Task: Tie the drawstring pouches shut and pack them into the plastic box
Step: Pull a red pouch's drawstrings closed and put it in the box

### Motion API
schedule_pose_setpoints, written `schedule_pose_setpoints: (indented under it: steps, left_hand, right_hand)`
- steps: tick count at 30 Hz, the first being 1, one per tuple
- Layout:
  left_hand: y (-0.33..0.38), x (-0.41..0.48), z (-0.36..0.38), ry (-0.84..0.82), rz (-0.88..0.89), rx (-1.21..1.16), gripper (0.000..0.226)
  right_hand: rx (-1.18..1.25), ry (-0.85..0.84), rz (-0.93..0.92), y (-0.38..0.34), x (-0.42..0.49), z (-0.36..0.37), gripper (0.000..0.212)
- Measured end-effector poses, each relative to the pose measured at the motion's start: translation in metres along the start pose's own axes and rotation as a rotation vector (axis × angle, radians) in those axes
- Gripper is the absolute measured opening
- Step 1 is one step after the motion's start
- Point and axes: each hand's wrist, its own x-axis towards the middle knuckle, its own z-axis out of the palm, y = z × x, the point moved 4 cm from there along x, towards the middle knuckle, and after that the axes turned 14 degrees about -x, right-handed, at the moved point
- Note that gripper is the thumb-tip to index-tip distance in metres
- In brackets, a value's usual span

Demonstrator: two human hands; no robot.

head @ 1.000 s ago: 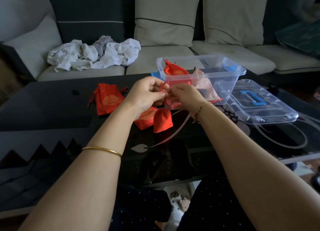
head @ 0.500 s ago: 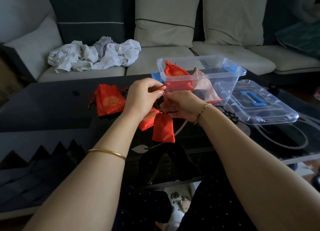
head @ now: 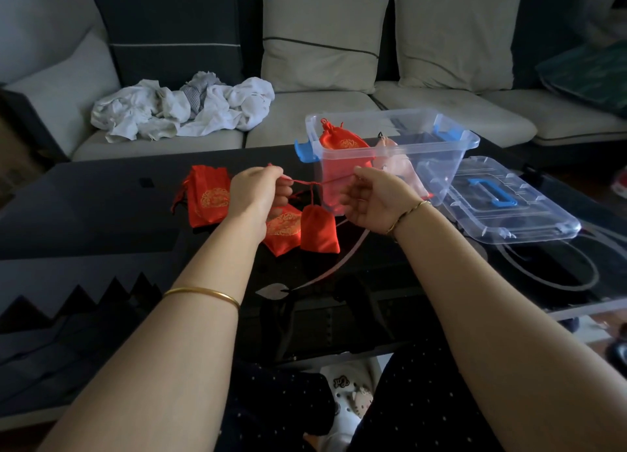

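A small red pouch (head: 319,229) hangs from its red drawstring (head: 307,184), which is stretched taut between my hands. My left hand (head: 261,193) pinches one end of the string and my right hand (head: 371,198) pinches the other. Behind the hanging pouch another red pouch (head: 283,229) with gold print lies on the dark glass table (head: 84,197). A third red pouch (head: 207,197) lies to the left. The clear plastic box (head: 437,149) with blue latches stands behind my right hand and holds a red pouch (head: 344,146) and a pink pouch (head: 395,161).
The box's clear lid (head: 505,200) with a blue handle lies flat on the table at the right. A sofa (head: 319,112) with cushions runs behind the table, with crumpled white cloth (head: 179,109) on its seat.
My hands have moved apart, left hand to the left and right hand to the right, drawing the string taut. The small pouch now hangs from the string between them.
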Motion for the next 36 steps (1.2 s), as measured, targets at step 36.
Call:
schedule_pose_setpoints:
  steps: [36]
  left_hand:
    - [-0.020, -0.011, 0.032, -0.563, 0.045, 0.143, 0.015]
  right_hand:
    - [-0.084, 0.071, -0.244, -0.021, -0.012, 0.023, 0.033]
